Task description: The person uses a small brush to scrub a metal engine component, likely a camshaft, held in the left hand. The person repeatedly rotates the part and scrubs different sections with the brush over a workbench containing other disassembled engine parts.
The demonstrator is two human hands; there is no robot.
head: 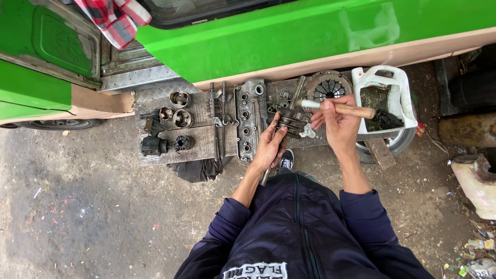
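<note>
Left hand (268,148): fingers clamped on a metal rod (265,175), perhaps a shaft.
Right hand (338,121): fingers wrapped around brush (341,109) handle.

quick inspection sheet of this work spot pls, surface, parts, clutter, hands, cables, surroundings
surface: wooden board on dirty concrete ground, loaded with engine parts
job's things: wooden-handled brush in the right hand; long metal part in the left hand, over a small metal assembly
clutter: pistons, valve cover, clutch plate, cut white jug holding dark liquid, dark rag
hands: both bare, each closed on its item
cables: nothing seen
surroundings: green vehicle behind the board, plaid cloth hanging on it, litter at right
</note>
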